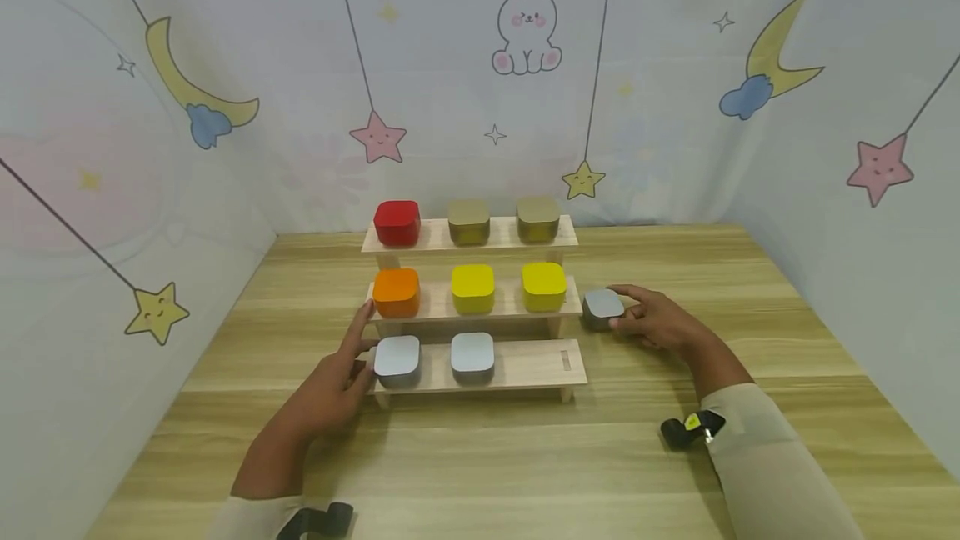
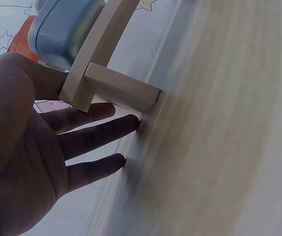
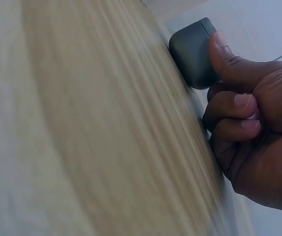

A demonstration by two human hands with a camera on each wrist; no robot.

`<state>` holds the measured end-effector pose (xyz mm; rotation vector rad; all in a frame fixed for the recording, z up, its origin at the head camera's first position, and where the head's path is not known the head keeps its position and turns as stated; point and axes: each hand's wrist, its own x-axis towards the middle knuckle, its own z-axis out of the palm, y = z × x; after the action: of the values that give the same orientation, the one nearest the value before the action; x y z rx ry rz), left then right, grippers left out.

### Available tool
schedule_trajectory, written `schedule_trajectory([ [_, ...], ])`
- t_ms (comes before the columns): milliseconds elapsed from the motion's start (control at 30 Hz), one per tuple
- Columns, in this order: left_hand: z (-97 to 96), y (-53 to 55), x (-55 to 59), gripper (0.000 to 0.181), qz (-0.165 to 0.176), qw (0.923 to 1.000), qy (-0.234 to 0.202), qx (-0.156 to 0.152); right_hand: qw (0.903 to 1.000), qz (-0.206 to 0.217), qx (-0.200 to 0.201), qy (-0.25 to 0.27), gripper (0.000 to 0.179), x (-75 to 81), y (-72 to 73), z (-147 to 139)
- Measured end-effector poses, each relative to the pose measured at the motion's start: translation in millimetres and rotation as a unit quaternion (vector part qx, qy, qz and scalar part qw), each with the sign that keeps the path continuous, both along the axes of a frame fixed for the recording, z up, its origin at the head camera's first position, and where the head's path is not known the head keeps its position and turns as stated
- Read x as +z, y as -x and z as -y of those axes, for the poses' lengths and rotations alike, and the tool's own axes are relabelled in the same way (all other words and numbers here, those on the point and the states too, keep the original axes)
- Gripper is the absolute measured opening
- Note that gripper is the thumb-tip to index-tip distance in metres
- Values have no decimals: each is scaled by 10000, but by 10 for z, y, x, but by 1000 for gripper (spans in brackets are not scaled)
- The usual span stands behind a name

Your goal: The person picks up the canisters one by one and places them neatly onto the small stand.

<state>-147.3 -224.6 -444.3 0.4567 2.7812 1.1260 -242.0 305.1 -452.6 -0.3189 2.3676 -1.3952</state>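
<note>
In the head view my right hand pinches a small grey rounded-square box between thumb and fingers, just right of the middle shelf's end. The right wrist view shows a lid seam near the box's end, with the thumb on its side. My left hand is at the left end of the lowest wooden shelf, its fingers extended beside it. Two grey boxes, one left and one in the middle, sit on that shelf. In the left wrist view the left hand has straight, spread fingers.
The middle shelf carries an orange box and two yellow boxes. On the top shelf stand a red box and two khaki boxes. A printed curtain rises behind the wood-grain table.
</note>
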Motion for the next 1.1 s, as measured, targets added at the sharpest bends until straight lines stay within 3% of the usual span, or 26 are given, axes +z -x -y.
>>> schedule_trajectory([
  [267,-2,0,0,102,3,10000,-30,24,9998,154,-160,-16,75,15,6,6],
  [900,-15,-11,10,102,62,10000,39,58,9993,124,-288,215,75,-20,-52,-35],
  [1100,-5,-17,13,102,-15,10000,6,-3,9991,33,-341,265,74,32,-110,-22],
])
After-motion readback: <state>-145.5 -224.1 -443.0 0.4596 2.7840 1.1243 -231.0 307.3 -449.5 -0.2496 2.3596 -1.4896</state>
